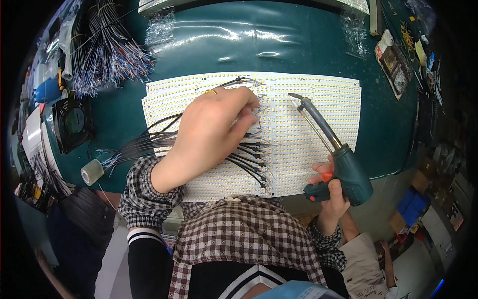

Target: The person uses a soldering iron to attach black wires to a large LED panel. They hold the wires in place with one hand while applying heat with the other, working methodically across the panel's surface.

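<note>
A large white LED panel (318,119), dotted with rows of small yellow LEDs, lies on the green table. Several black cables (164,135) cross its left half, their thin bare-looking ends spread along the panel's middle strip. My left hand (211,124) is over these cables, thumb and fingers pinched at the strip on the end of one cable; the fingers partly hide it. My right hand (334,197) is wrapped around the handle of a dark green soldering gun (351,174) with a red trigger. Its bent tip points up and left, over the panel right of the strip.
A thick bundle of cables (112,50) lies at the back left. Beside the panel stand a black fan (72,122) and a solder spool (92,172). A stained tray (393,65) sits at the right. Another person's arm (350,228) shows near my right sleeve.
</note>
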`<action>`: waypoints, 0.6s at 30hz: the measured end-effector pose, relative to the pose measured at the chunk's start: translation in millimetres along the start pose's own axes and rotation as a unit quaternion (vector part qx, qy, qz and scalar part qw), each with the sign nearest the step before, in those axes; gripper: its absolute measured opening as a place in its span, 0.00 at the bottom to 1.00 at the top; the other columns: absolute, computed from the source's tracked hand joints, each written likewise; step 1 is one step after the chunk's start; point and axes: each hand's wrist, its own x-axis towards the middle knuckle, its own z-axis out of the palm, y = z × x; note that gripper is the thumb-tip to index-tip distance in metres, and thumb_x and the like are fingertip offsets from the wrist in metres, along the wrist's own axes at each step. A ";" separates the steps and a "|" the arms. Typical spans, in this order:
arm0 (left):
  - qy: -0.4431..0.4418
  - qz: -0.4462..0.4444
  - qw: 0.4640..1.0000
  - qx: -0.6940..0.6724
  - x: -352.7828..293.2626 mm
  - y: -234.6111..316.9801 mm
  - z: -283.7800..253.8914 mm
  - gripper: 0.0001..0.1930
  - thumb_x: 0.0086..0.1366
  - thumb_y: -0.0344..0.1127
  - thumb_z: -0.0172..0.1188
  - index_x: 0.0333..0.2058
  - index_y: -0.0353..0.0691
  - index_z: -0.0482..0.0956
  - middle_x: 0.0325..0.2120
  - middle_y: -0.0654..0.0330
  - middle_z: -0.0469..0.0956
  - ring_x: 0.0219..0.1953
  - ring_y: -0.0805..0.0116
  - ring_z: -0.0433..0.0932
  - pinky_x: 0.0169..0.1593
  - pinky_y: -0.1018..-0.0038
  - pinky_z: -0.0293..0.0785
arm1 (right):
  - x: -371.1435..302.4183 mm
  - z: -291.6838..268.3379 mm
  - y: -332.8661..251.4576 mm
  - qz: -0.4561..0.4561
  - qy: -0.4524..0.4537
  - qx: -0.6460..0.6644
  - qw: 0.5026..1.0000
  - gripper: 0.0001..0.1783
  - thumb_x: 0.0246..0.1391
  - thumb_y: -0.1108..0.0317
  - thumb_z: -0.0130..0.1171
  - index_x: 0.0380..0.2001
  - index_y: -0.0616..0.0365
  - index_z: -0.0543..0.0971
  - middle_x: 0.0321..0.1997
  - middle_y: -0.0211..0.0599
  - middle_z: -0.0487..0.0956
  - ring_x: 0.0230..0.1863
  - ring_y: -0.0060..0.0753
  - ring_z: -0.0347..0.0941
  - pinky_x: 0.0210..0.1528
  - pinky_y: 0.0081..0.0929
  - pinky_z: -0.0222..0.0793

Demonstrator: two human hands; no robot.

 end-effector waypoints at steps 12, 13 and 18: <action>0.004 -0.022 0.999 -0.043 13.6 -13.0 22.5 0.04 0.56 0.27 0.61 0.29 0.35 0.76 0.28 0.54 0.74 0.28 0.59 0.76 0.32 0.68 0.73 | -2.0 -1.4 0.5 -0.004 -0.002 0.007 1.000 0.34 0.57 0.54 0.58 0.53 0.78 0.69 0.37 0.48 0.78 0.39 0.43 0.79 0.27 0.28 0.81; 0.004 -0.030 0.998 -0.051 13.8 -15.5 23.3 0.04 0.56 0.27 0.62 0.30 0.35 0.76 0.27 0.56 0.74 0.27 0.64 0.75 0.31 0.72 0.72 | -2.2 -0.4 0.6 -0.002 0.000 0.006 1.000 0.34 0.57 0.54 0.58 0.52 0.78 0.69 0.37 0.48 0.78 0.39 0.43 0.79 0.27 0.28 0.81; -0.009 -0.047 0.997 -0.061 15.4 -18.0 23.2 0.05 0.54 0.27 0.63 0.29 0.35 0.77 0.26 0.60 0.73 0.26 0.71 0.73 0.30 0.76 0.71 | -2.5 2.4 -0.2 0.012 -0.002 -0.004 1.000 0.34 0.57 0.53 0.58 0.51 0.77 0.69 0.38 0.48 0.78 0.40 0.43 0.78 0.29 0.28 0.81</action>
